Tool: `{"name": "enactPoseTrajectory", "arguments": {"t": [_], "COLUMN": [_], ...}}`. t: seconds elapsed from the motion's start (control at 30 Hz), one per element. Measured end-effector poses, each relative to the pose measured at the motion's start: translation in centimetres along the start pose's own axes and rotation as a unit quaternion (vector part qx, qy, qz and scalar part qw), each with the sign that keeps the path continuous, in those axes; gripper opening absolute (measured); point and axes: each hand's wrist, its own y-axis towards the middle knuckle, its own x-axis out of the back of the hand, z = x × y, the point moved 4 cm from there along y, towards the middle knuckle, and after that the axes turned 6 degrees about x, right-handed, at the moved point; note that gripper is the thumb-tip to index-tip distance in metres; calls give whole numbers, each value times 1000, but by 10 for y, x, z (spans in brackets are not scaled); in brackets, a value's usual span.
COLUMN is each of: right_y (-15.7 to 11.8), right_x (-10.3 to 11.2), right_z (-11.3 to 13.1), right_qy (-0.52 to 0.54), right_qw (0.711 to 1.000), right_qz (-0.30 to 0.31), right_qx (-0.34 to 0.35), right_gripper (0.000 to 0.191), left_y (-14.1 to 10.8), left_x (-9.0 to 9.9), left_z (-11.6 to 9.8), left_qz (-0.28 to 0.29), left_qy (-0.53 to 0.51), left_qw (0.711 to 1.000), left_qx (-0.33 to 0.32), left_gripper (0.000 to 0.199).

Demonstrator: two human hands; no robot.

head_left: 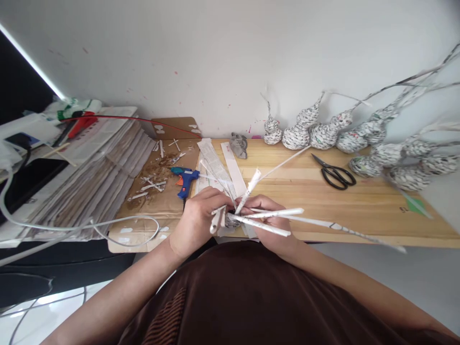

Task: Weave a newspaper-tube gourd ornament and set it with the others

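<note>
While the wooden table (377, 211) spans mid-frame, newspaper stack (118, 172) at left and paper bulbs (294, 136) upper right, left hand (199, 211) and right hand (276, 221) meet at lower centre, fingers clamped on the paper weave (233, 221) between them, neither clearly nearer. Its sticks (269, 227) jut mainly rightward, crossing the right hand; beyond lie scissors (327, 166) right, glue gun (186, 182) left.
</note>
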Motion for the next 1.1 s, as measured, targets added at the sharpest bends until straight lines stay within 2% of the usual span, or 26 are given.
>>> {"name": "enactPoseTrajectory", "arguments": {"t": [0.07,0.17,0.23,0.37,0.53,0.67,0.77,0.87,0.93,1.0,1.1], "right_y": [1,1,1,1,2,1,2,4,7,10,13], "right_x": [1,0,0,2,5,4,4,3,-1,-6,-7], "right_z": [-1,-2,-2,-3,0,4,1,-8,-11,-8,-4], "right_qy": [-20,-43,-48,-60,-87,-89,-64,-25,29,88,98], "right_qw": [1000,998,997,993,991,990,997,996,986,976,973], "right_qz": [7,30,36,52,71,80,41,-2,-2,-4,-16], "right_qx": [16,36,57,86,73,77,32,-88,-164,-198,-209], "right_gripper": [5,3,5,7,4,4,8,22,29,32,21], "left_y": [-3,-5,-4,1,7,9,7,2,-1,-2,-2], "left_x": [-2,-4,-4,-1,0,1,2,1,0,0,0], "left_z": [8,17,16,12,14,12,12,12,10,5,0], "left_qz": [-29,-50,-44,-30,11,18,7,12,23,25,20], "left_qy": [-12,-46,-53,-46,-61,-43,-12,19,28,28,27], "left_qw": [998,991,994,998,998,999,1000,1000,999,999,998], "left_qx": [58,115,84,4,29,26,8,4,-6,-26,-46], "left_gripper": [6,17,19,7,6,10,11,9,9,8,6]}}
